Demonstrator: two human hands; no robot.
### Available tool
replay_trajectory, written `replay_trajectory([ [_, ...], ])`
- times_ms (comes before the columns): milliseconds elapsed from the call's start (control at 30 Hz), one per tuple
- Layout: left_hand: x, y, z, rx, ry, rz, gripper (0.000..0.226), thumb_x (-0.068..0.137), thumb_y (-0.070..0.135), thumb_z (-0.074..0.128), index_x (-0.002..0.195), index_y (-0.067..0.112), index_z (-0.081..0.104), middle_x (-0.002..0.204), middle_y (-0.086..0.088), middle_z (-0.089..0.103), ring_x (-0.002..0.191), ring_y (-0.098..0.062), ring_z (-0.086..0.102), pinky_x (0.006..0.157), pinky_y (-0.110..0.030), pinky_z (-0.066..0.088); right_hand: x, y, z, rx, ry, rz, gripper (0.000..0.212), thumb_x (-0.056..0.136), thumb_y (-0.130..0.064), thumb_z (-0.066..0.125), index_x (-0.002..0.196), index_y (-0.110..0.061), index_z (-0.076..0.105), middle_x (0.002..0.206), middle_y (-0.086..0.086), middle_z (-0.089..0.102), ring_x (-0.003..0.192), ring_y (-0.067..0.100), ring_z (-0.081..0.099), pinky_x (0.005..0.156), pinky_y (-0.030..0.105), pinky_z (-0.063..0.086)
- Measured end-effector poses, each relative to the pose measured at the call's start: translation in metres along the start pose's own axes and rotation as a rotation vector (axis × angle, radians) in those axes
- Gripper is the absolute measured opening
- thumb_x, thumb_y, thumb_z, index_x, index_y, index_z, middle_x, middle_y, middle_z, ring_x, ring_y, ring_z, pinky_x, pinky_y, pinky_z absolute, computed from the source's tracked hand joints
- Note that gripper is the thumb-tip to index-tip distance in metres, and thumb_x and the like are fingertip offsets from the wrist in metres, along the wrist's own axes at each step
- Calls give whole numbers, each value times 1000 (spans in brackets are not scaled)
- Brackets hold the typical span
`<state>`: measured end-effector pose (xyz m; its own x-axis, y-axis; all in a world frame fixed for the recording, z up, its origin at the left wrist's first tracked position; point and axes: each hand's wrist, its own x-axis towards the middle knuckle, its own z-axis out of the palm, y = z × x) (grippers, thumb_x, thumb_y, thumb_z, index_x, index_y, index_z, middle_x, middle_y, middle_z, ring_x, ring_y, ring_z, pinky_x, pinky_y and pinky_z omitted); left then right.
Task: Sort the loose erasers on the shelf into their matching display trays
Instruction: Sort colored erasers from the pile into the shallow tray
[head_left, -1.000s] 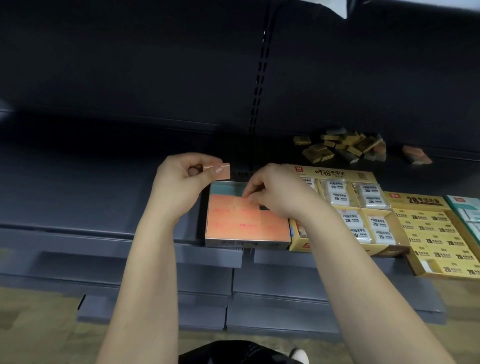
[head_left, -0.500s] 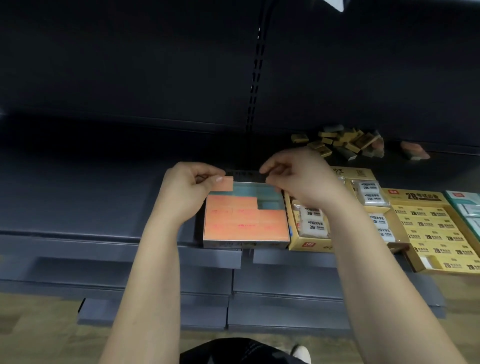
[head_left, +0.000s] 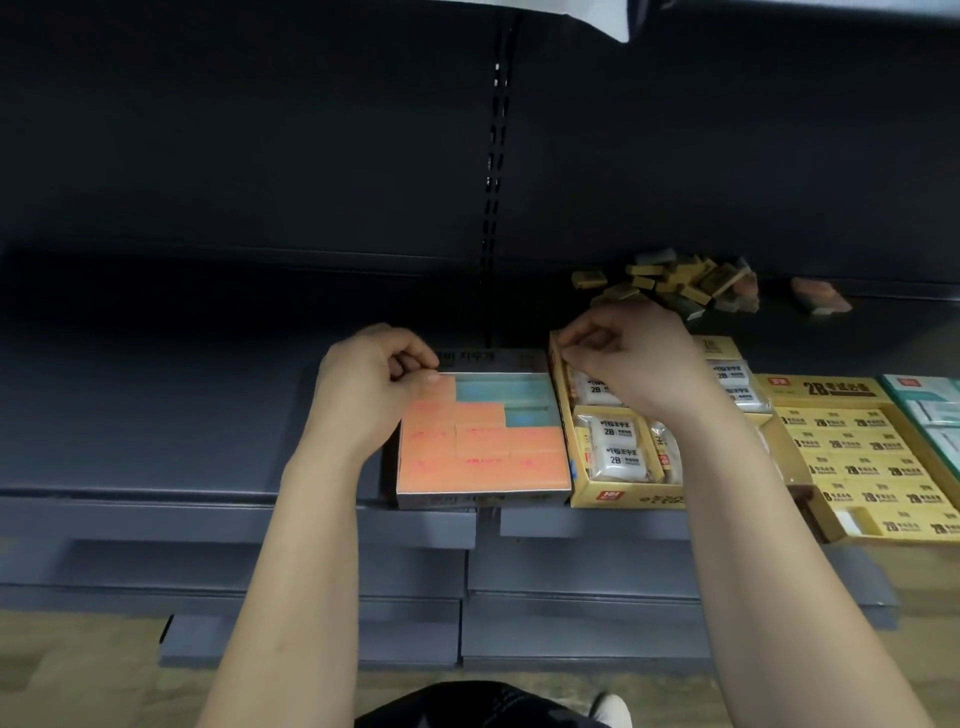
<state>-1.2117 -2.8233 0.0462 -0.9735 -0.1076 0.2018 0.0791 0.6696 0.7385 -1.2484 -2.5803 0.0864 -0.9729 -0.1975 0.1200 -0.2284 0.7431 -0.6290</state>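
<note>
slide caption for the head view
Left hand sets an orange eraser into the grey tray; right hand at the yellow tray beside it.

Your left hand (head_left: 363, 387) pinches an orange eraser (head_left: 444, 389) at the grey tray (head_left: 467, 500)'s 11 o'clock corner. At its 3 o'clock, your right hand (head_left: 636, 358) curls over the yellow tray (head_left: 623, 500), with loose erasers (head_left: 675, 286) piled at 1 o'clock.

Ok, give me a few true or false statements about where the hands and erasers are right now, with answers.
1. The left hand pinches an orange eraser at the orange tray's back left corner. True.
2. The orange tray is full. False: blue floor shows at its back right.
3. The loose erasers lie in front of the trays. False: they lie behind them.
4. The right hand is over the white-eraser tray. True.
</note>
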Motion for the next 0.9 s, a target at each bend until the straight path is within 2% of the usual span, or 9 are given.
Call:
replay_trajectory([
  [67, 1, 0, -1, 21, -7, -18, 18, 82, 13, 75, 79, 30, 70, 80, 11, 65, 79, -8, 58, 74, -23, 49, 0, 1, 1, 11, -4, -5, 11, 89, -17, 67, 91, -27, 70, 76, -19, 62, 66, -14, 56, 54, -1, 35],
  [133, 2, -1, -1, 53, 3, -26, 11, 84, 21, 73, 79, 30, 71, 78, 14, 66, 82, -8, 59, 86, -40, 51, 1, 2, 0, 22, -10, -16, 10, 89, -18, 67, 91, -27, 70, 76, -19, 62, 66, -19, 54, 53, -1, 36],
  [233, 4, 6, -2, 109, 36, 2, 13, 90, 36, 65, 79, 31, 69, 75, 15, 66, 82, -12, 61, 93, -53, 47, 1, 4, -2, 23, -14, -25, 11, 89, -19, 67, 89, -30, 69, 77, -16, 64, 67, -10, 57, 54, 1, 38],
  [400, 6, 19, 6, 89, 60, 40, 11, 91, 38, 63, 85, 32, 69, 86, 14, 64, 84, -9, 58, 92, -51, 46, 1, 12, -10, 9, 26, -32, 9, 88, -21, 67, 91, -30, 70, 77, -16, 64, 69, -7, 57, 55, 0, 37],
  [467, 8, 23, 13, 82, 60, 61, 9, 92, 33, 61, 93, 32, 70, 94, 13, 64, 90, -12, 60, 93, -51, 47, 0, 16, -15, 5, 37, -31, 9, 89, -21, 66, 93, -28, 71, 75, -17, 63, 70, -5, 57, 55, 0, 37],
  [600, 13, 40, 28, 109, 44, 77, 21, 96, 30, 55, 114, 28, 67, 111, 7, 63, 106, -19, 59, 96, -52, 45, -1, 29, -28, 23, 51, -35, 8, 89, -21, 66, 91, -26, 73, 76, -17, 65, 72, -7, 58, 57, 1, 38],
  [733, 20, 63, 42, 155, 6, 87, 26, 96, 33, 51, 117, 26, 66, 116, 4, 66, 109, -21, 60, 97, -51, 45, 2, 49, -49, -12, 65, -22, 7, 90, -22, 65, 93, -27, 70, 82, -20, 62, 81, -12, 56, 60, -2, 35],
  [800, 24, 75, 49, 161, -3, 87, 35, 92, 42, 45, 116, 26, 66, 116, 4, 66, 109, -22, 60, 96, -51, 45, 4, 60, -62, -21, 68, -7, 8, 91, -21, 65, 94, -26, 69, 80, -19, 59, 81, -22, 51, 60, -3, 33],
  [900, 29, 93, 62, 145, -3, 85, 42, 87, 47, 40, 115, 27, 65, 116, 6, 66, 110, -21, 60, 96, -49, 46, 8, 82, -78, -57, 96, 19, 8, 89, -21, 65, 93, -25, 71, 81, -20, 60, 77, -10, 54, 61, -2, 35],
])
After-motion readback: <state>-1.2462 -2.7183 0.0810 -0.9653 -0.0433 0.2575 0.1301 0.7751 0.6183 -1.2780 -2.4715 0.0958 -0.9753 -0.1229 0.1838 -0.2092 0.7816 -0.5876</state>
